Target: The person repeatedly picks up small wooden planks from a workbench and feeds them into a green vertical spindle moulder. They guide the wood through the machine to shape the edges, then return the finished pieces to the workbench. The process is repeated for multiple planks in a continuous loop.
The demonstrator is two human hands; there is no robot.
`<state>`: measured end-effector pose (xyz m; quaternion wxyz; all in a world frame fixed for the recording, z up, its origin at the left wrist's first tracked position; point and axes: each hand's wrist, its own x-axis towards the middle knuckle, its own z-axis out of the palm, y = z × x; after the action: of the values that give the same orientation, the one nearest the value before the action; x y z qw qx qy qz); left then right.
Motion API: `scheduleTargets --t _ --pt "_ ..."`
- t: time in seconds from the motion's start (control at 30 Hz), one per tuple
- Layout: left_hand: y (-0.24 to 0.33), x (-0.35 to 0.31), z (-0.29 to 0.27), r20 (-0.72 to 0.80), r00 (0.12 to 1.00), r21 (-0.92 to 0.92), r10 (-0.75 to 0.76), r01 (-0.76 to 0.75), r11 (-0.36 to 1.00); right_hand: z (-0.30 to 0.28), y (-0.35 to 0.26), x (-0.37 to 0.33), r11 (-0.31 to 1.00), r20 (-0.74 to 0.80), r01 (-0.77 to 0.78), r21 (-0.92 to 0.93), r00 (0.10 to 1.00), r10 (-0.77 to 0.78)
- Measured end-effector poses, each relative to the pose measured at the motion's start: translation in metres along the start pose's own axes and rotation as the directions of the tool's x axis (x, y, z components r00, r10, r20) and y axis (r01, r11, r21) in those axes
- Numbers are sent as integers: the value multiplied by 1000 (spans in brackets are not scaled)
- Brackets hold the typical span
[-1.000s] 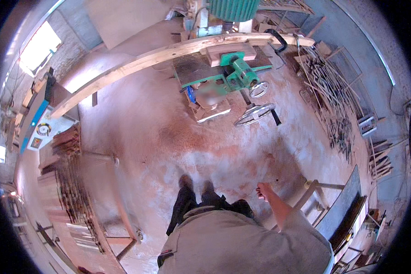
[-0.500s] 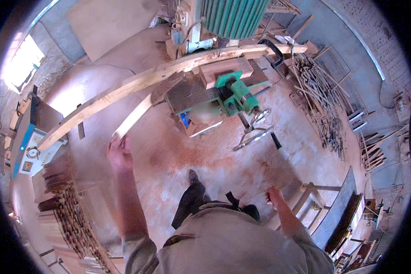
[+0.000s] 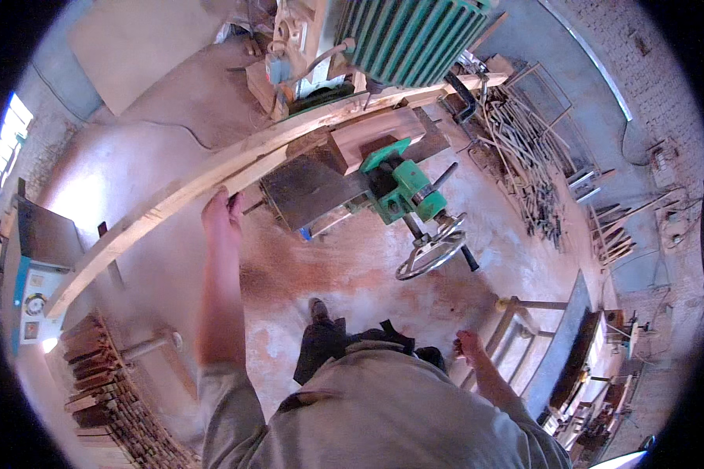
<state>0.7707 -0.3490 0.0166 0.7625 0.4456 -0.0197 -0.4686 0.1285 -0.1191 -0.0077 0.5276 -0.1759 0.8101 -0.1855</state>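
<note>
The left hand reached out toward eleven o'clock and rested on the near edge of a long pale plank, its grip curled over the wood. The plank ran across the view from about eight o'clock, above a blue cabinet, up to about one o'clock, where it passed over the flat steel bench of a green woodworking machine. A thick wooden block lay on that bench just beside the plank. A ribbed green motor housing stood behind the plank at twelve o'clock, and a spoked handwheel hung off the machine's near end.

The right hand hung low at about four o'clock, near a wooden frame, touching nothing; whether its grip was spread or pressed together could not be told. Sawdust covered the floor between the person's feet and the machine. Stacked timber lay at seven o'clock, and a heap of bent sticks at two o'clock.
</note>
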Motion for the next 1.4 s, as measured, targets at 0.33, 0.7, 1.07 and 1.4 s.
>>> scheduleTargets --t 0.33,0.7,1.07,1.4 --pt "-25 13 67 48 992 -52 -115 118 992 10 -43 0 982 7 95 -165 995 -95" --pt "-69 27 107 146 979 411 -144 72 909 19 -60 25 983 12 100 -155 995 -100" --pt "-103 29 157 154 975 520 -158 56 852 -44 -127 43 934 -131 337 117 938 -322" --pt "-100 22 168 69 983 638 -170 87 765 77 -342 104 732 236 230 641 849 -473"
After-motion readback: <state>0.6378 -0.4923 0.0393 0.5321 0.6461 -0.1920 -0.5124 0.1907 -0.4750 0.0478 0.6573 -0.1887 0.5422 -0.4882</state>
